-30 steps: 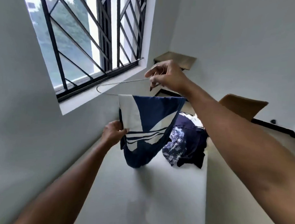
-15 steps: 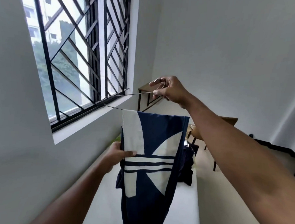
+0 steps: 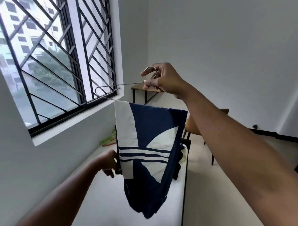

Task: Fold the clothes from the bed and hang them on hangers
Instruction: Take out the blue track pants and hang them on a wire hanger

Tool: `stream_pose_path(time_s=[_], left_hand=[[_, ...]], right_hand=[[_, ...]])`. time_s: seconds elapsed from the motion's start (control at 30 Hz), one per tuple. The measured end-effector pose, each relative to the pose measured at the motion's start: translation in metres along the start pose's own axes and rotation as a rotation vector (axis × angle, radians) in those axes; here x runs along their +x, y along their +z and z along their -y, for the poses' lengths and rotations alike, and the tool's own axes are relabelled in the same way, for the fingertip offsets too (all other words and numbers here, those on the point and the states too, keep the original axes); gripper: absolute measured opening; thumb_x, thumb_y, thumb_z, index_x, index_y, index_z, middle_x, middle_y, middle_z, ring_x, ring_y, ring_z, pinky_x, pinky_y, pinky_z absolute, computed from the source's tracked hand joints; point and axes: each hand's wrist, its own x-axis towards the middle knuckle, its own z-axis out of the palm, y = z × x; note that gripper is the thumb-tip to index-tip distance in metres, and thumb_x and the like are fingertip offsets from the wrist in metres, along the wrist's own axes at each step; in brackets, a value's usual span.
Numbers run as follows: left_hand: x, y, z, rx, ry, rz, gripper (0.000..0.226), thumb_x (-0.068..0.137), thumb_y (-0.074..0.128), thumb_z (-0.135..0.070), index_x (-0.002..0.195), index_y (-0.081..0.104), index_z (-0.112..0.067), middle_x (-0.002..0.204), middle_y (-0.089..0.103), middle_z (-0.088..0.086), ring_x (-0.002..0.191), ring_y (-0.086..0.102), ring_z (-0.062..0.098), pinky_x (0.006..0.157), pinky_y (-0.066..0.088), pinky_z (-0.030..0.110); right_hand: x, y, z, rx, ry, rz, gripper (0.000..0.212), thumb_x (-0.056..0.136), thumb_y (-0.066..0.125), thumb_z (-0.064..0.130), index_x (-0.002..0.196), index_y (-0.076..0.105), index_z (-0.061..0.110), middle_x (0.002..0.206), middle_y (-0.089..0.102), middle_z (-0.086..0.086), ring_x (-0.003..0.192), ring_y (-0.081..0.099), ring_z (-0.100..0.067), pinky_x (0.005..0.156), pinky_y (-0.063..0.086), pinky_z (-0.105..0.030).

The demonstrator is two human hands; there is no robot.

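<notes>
Where it drapes over the wire hanger (image 3: pixel 110 86), the navy garment (image 3: pixel 151 130) hangs above the bed (image 3: pixel 105 205), hiding most of the dark clothes (image 3: pixel 178 167) behind it. The raised right hand (image 3: pixel 163 79) grips the hanger's hook in curled fingers. The left hand (image 3: pixel 110 162) grips the cloth's left edge, fingertips hidden; its thumb, earlier across the white print, has left the front.
</notes>
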Motion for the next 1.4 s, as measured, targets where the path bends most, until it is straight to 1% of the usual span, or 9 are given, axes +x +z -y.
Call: stream_pose_path(time_s=[0.13, 0.2, 0.4, 0.53, 0.73, 0.87, 1.07, 1.23, 1.4], left_hand=[[-0.018, 0.017, -0.052, 0.223, -0.149, 0.060, 0.048, 0.082, 0.086, -0.032, 0.121, 0.067, -0.011, 0.096, 0.075, 0.008, 0.079, 0.075, 0.020, 0.066, 0.061, 0.033], [-0.030, 0.006, -0.083, 0.178, -0.123, 0.018, 0.054, 0.080, 0.088, -0.036, 0.123, 0.063, -0.015, 0.090, 0.071, 0.008, 0.074, 0.072, 0.018, 0.055, 0.058, 0.030], [-0.067, -0.054, -0.186, -0.124, 0.117, -0.160, 0.015, 0.093, 0.076, -0.029, 0.097, 0.074, -0.015, 0.089, 0.079, 0.005, 0.073, 0.077, 0.019, 0.054, 0.056, 0.027], [-0.087, -0.065, -0.236, -0.389, 0.260, -0.278, 0.016, 0.097, 0.073, -0.021, 0.089, 0.073, -0.007, 0.084, 0.079, 0.011, 0.074, 0.077, 0.028, 0.057, 0.059, 0.029], [-0.118, -0.046, -0.294, -0.593, 0.420, -0.328, 0.011, 0.096, 0.067, -0.008, 0.090, 0.073, 0.000, 0.079, 0.077, 0.014, 0.066, 0.072, 0.024, 0.056, 0.055, 0.025], [-0.147, -0.031, -0.329, -0.744, 0.479, -0.265, 0.014, 0.099, 0.064, -0.010, 0.094, 0.072, 0.001, 0.080, 0.076, 0.017, 0.060, 0.068, 0.022, 0.053, 0.053, 0.025], [-0.226, 0.020, -0.392, -0.762, 0.597, -0.015, 0.020, 0.104, 0.056, -0.013, 0.099, 0.072, -0.003, 0.089, 0.079, 0.015, 0.063, 0.070, 0.020, 0.057, 0.055, 0.025], [-0.275, 0.067, -0.455, -0.680, 0.541, 0.164, 0.041, 0.098, 0.068, -0.041, 0.094, 0.073, -0.001, 0.084, 0.078, 0.018, 0.064, 0.071, 0.024, 0.056, 0.057, 0.029], [-0.322, 0.110, -0.517, -0.634, 0.647, 0.360, 0.037, 0.095, 0.070, -0.032, 0.109, 0.073, 0.002, 0.089, 0.079, 0.015, 0.070, 0.069, 0.023, 0.066, 0.055, 0.029]], right_hand=[[-0.008, -0.049, 0.004, 0.000, 0.081, 0.085, 0.027, 0.092, 0.076, 0.004, 0.117, 0.069, 0.008, 0.084, 0.080, -0.012, 0.059, 0.054, -0.016, 0.049, 0.039, -0.024], [-0.012, -0.071, 0.012, -0.018, 0.124, 0.113, 0.026, 0.093, 0.074, 0.003, 0.118, 0.069, 0.005, 0.083, 0.079, -0.012, 0.058, 0.054, -0.017, 0.047, 0.040, -0.025], [-0.025, -0.123, 0.034, -0.097, 0.204, 0.143, 0.024, 0.092, 0.077, 0.005, 0.115, 0.069, 0.008, 0.083, 0.079, -0.012, 0.059, 0.058, -0.017, 0.051, 0.051, -0.032], [-0.049, -0.144, 0.040, -0.111, 0.264, 0.122, 0.025, 0.091, 0.078, 0.007, 0.115, 0.069, 0.009, 0.085, 0.079, -0.012, 0.058, 0.061, -0.014, 0.053, 0.055, -0.033], [-0.095, -0.163, 0.054, -0.117, 0.373, 0.026, 0.027, 0.091, 0.078, 0.005, 0.116, 0.068, 0.005, 0.087, 0.079, -0.015, 0.061, 0.062, -0.017, 0.054, 0.058, -0.034], [-0.137, -0.175, 0.070, -0.108, 0.446, -0.086, 0.026, 0.090, 0.078, 0.001, 0.114, 0.067, 0.000, 0.084, 0.077, -0.017, 0.064, 0.062, -0.023, 0.055, 0.058, -0.035], [-0.205, -0.203, 0.094, -0.041, 0.589, -0.314, 0.023, 0.087, 0.079, -0.003, 0.106, 0.067, -0.004, 0.081, 0.075, -0.023, 0.059, 0.067, -0.023, 0.072, 0.064, -0.053], [-0.270, -0.245, 0.118, -0.116, 0.674, -0.584, 0.007, 0.080, 0.074, -0.008, 0.084, 0.071, -0.004, 0.077, 0.075, -0.023, 0.061, 0.072, -0.031, 0.072, 0.065, -0.056], [-0.332, -0.297, 0.147, -0.048, 0.718, -0.822, 0.006, 0.085, 0.071, -0.012, 0.084, 0.066, -0.008, 0.064, 0.067, -0.023, 0.059, 0.074, -0.035, 0.067, 0.065, -0.056]])
